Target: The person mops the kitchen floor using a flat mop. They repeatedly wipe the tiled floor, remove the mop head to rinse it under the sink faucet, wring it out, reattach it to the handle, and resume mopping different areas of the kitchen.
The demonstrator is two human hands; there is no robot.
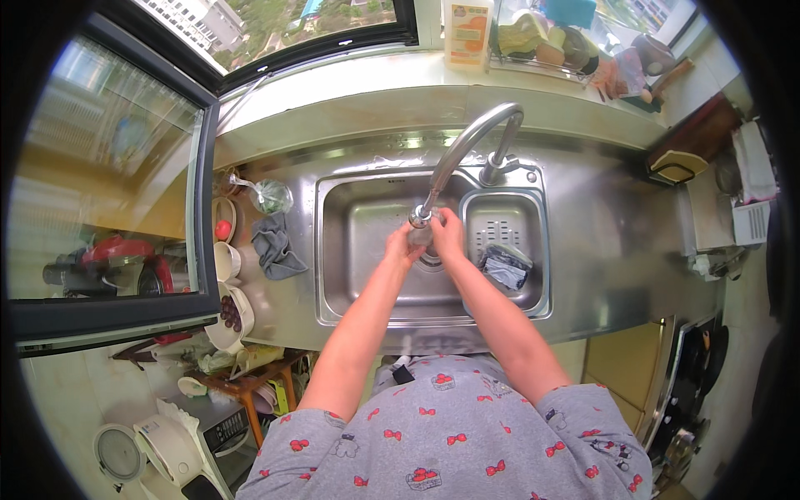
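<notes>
Under the spout of the curved metal faucet [475, 128], both of my hands hold a clear vessel, perhaps a glass [420, 236], over the large basin of the stainless steel sink [369, 250]. My left hand [400, 245] is at its left side and my right hand [448, 232] at its right. The faucet head hides its top, and whether water runs I cannot tell. The drain shows partly below my hands. In the small right basin lies a folded dark and pale cloth or sponge [505, 267].
A grey cloth [277, 245] and a knotted plastic bag of greens [272, 195] lie left of the sink. Beyond them stand white bowls, one with dark fruit [231, 314]. An open window frame [206, 206] juts in at left. A bottle [467, 34] and rack stand on the sill.
</notes>
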